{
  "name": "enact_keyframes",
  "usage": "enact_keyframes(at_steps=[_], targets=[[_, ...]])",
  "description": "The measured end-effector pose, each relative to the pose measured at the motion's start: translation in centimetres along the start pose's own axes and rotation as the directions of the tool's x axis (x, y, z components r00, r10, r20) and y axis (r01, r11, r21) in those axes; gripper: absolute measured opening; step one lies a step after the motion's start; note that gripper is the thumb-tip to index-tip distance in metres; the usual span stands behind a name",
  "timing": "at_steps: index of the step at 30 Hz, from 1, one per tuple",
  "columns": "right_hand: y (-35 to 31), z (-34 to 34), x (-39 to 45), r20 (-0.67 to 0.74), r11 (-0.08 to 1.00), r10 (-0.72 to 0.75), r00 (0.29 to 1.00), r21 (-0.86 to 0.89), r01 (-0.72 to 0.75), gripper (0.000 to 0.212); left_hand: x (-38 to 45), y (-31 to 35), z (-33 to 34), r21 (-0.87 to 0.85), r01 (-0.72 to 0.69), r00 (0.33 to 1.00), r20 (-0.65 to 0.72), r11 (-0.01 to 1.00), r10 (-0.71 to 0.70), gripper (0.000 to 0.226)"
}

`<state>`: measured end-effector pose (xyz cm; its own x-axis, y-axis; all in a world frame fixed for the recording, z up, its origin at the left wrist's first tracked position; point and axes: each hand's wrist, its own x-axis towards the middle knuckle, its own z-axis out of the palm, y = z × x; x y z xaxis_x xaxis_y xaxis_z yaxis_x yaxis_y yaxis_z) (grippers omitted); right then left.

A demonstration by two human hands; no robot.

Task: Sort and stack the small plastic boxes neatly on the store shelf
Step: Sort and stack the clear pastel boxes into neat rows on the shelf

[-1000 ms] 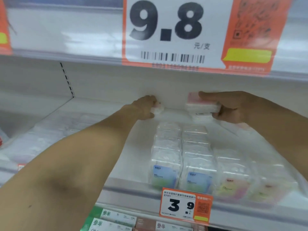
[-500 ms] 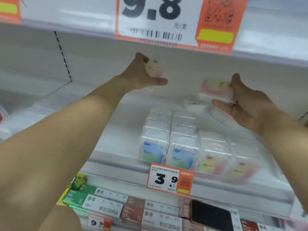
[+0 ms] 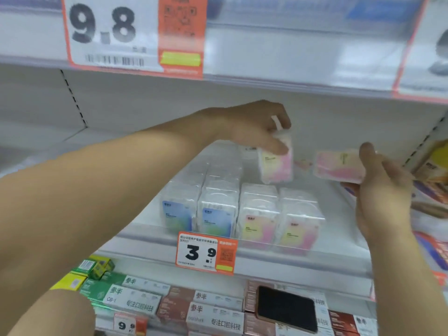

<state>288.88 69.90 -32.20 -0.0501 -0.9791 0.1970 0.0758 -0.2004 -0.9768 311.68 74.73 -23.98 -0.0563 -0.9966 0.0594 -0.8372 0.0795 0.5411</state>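
My left hand (image 3: 257, 128) grips a small clear box with a pink and yellow label (image 3: 276, 163), upright, in the air above the pink rows. My right hand (image 3: 380, 187) holds another pink box (image 3: 337, 166) lying flat, to the right at the same height. On the white shelf (image 3: 150, 212) stand several rows of boxes: two rows with blue labels (image 3: 201, 212) on the left, two rows with pink and yellow labels (image 3: 278, 219) on the right. Another small box lies at the back of the shelf, mostly hidden behind my left hand.
A 3.9 price tag (image 3: 206, 253) hangs on the shelf's front rail, and a large 9.8 tag (image 3: 135, 35) on the shelf above. Below are toothpaste cartons (image 3: 213, 314) and a dark phone (image 3: 287, 307). Coloured packages (image 3: 434, 175) crowd the right edge.
My left hand has carried its pink box down and to the right, from high near the back wall to above the pink rows. My right hand has drawn its box towards me.
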Motion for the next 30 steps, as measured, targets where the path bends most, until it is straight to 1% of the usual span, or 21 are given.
enact_keyframes(at_steps=[2, 4, 5, 8, 10, 13, 15, 17, 20, 23, 24, 30], targets=[[0.4, -0.1, -0.2, -0.008, 0.989, -0.095, 0.995, -0.115, 0.094, 0.025, 0.3, 0.6, 0.6, 0.131, -0.006, 0.997, 0.074, 0.991, -0.004, 0.043], [0.8, -0.2, -0.3, 0.019, 0.970, -0.148, 0.989, -0.194, 0.149, 0.034, 0.8, 0.5, 1.1, 0.211, -0.005, 0.989, 0.144, 0.978, -0.027, 0.041], [1.0, -0.2, -0.2, 0.055, 0.962, -0.151, 0.987, -0.220, 0.159, 0.036, 0.9, 0.5, 1.2, 0.237, -0.001, 0.982, 0.182, 0.971, -0.043, 0.040], [1.2, -0.3, -0.2, 0.165, 0.958, -0.083, 0.983, -0.258, 0.125, 0.028, 0.8, 0.6, 1.4, 0.307, -0.018, 0.954, 0.290, 0.951, -0.076, 0.039], [1.6, -0.1, -0.3, 0.228, 0.954, -0.049, 0.972, -0.279, 0.113, 0.030, 0.6, 0.8, 1.5, 0.323, -0.025, 0.939, 0.334, 0.946, -0.089, 0.041], [1.9, 0.4, -0.5, 0.330, 0.915, -0.007, 0.944, -0.379, 0.139, 0.030, 0.3, 0.6, 2.0, 0.311, 0.007, 0.941, 0.320, 0.950, -0.111, 0.039], [1.9, 0.6, -0.7, 0.425, 0.893, 0.065, 0.903, -0.430, 0.138, 0.029, 0.1, 0.2, 2.2, 0.299, 0.040, 0.948, 0.291, 0.953, -0.131, 0.040], [1.8, 0.7, -0.8, 0.484, 0.868, 0.144, 0.863, -0.481, 0.125, 0.037, 0.0, 0.0, 2.3, 0.302, 0.068, 0.951, 0.270, 0.951, -0.153, 0.044], [1.6, 0.8, -1.0, 0.501, 0.844, 0.203, 0.842, -0.526, 0.109, 0.042, -0.3, -0.1, 2.3, 0.262, 0.081, 0.952, 0.267, 0.962, -0.153, 0.033], [1.0, 0.9, -1.0, 0.505, 0.884, 0.250, 0.826, -0.466, 0.017, 0.035, -0.5, -0.2, 2.1, 0.199, 0.085, 0.949, 0.281, 0.976, -0.140, 0.031], [0.8, 0.9, -0.9, 0.509, 0.889, 0.255, 0.822, -0.459, 0.009, 0.033, -0.5, -0.3, 2.1, 0.193, 0.085, 0.949, 0.282, 0.977, -0.138, 0.031], [0.6, 0.8, -0.6, 0.535, 0.886, 0.259, 0.804, -0.464, 0.023, 0.024, -0.5, -0.4, 2.4, 0.190, 0.067, 0.949, 0.292, 0.980, -0.121, 0.030]])
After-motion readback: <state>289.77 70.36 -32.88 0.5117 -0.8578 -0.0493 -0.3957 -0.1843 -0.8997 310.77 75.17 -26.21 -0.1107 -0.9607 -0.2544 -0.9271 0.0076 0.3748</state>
